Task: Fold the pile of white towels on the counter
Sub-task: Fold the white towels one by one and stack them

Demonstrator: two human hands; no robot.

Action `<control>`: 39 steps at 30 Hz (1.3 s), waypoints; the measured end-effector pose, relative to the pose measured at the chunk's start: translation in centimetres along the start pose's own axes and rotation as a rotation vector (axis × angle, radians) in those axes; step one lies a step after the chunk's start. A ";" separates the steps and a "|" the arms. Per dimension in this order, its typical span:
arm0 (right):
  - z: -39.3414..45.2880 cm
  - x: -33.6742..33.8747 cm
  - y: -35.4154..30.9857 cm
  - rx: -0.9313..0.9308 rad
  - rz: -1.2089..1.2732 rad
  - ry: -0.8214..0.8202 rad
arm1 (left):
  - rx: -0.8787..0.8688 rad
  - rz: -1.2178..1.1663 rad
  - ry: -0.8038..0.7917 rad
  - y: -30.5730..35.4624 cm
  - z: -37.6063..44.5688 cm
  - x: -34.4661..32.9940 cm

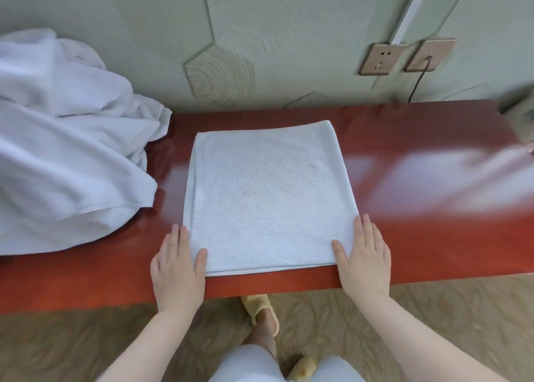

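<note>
A folded white towel (268,196) lies flat on a glossy red-brown tabletop (419,237), seen from above by a camera on the person's head. The towel forms a neat rectangle of several layers, its near edge running close along the tabletop's front edge.

The left hand (176,269) rests flat on the tabletop at the folded towel's near left corner. Its fingers are straight and lie just beside the towel's left edge, while the thumb sits on top of the cloth. The grip is released: nothing is grasped, the hand only touches the towel.

The right hand (365,260) mirrors it at the folded towel's near right corner, fingers straight along the right edge and thumb resting on the cloth. This grip is also released, pressing rather than holding.

To the left of the folded towel, a large pile of unfolded white towels (63,138) is heaped on the tabletop, crumpled and rising against the wall. Its nearest fold lies close to the folded towel's left edge without touching it.

Behind the folded towel stands a pale green wall with hexagon panels. Up and to the right of the towel, two beige wall sockets (381,59) are mounted, and a dark cable (419,81) hangs from the right one.

Below the folded towel, past the tabletop's front edge, a foot in a yellow slipper (260,306) stands on a tan carpet.
</note>
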State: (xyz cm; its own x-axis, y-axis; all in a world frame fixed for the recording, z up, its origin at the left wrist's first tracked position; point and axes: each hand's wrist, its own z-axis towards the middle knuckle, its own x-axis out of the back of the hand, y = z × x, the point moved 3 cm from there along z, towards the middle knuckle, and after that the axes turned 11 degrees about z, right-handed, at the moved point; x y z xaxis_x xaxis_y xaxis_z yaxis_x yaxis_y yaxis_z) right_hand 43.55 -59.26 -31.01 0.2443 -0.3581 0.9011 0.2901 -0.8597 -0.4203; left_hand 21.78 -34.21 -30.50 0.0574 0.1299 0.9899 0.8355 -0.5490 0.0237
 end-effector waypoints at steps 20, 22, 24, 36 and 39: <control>-6.6 1.6 3.6 -0.936 1.603 0.036 | 0.932 -1.785 -0.412 1.6 -8.9 -2.1; -6.8 1.7 3.0 -1.002 1.701 -0.020 | 0.934 -1.886 -0.480 2.9 -9.5 -2.4; -6.8 1.7 2.5 -1.046 1.705 -0.061 | 0.957 -1.925 -0.494 4.0 -9.8 -2.3; -8.9 3.2 3.6 -1.085 1.707 -0.052 | 1.159 -1.956 -0.381 3.4 -11.1 -0.3; -9.1 4.2 3.1 -1.125 1.761 -0.110 | 1.152 -2.010 -0.427 3.2 -11.2 1.0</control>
State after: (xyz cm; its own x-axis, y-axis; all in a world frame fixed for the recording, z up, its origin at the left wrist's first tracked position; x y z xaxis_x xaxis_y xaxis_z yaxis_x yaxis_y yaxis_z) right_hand 37.01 -66.78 -27.59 -0.3771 -0.8706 -0.3159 -0.8038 0.4771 -0.3553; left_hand 18.45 -45.09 -27.88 -0.9669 -0.1068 -0.2318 -0.1847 0.9196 0.3468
